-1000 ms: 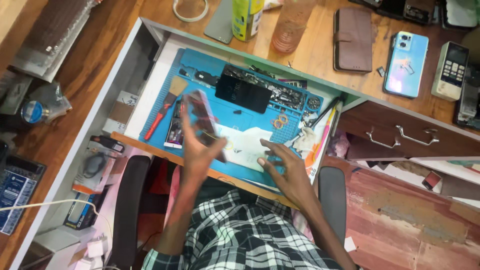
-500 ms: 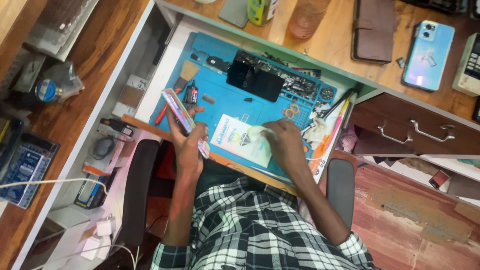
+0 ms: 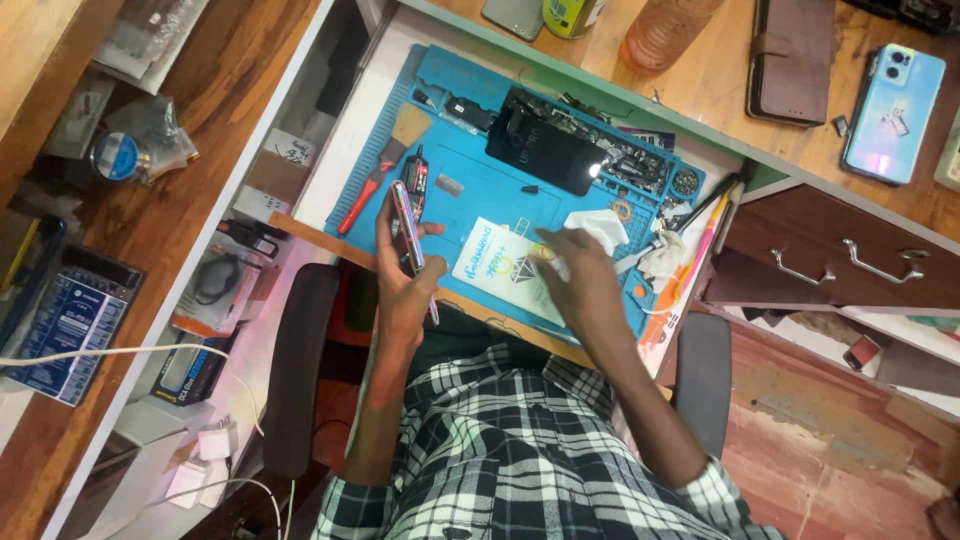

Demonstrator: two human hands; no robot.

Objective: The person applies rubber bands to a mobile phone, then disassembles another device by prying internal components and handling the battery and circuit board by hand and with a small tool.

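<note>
Head view, left hand (image 3: 400, 285): gripping a slim phone (image 3: 405, 228) edge-on, thumb on one side and fingers wrapping the other, holding it upright over the near edge of the mat.
Head view, right hand (image 3: 578, 275): resting on the mat, fingertips bunching together on a white cloth (image 3: 592, 229); exact pinch is hard to make out.
Phone position: sitting in the left hand, above the blue work mat (image 3: 470, 190), just beside a white printed card (image 3: 505, 268).
Mat contents: a red-handled brush (image 3: 385, 165) is lying at the left side; a dark flat phone body (image 3: 548, 155) is lying at the far middle, with small parts crowding its right end.
Desk top: a light blue phone (image 3: 893, 113) is lying face down at the far right, near a brown wallet case (image 3: 790, 58); an orange bottle (image 3: 665, 28) is standing at the far edge.
Right side: a brown drawer front (image 3: 850, 255) with metal handles is showing.
Left side: a blue boxed device (image 3: 68, 320) is sitting on the wooden shelf.
Person: wearing a black and white checked shirt (image 3: 520, 450), sitting on a chair.
</note>
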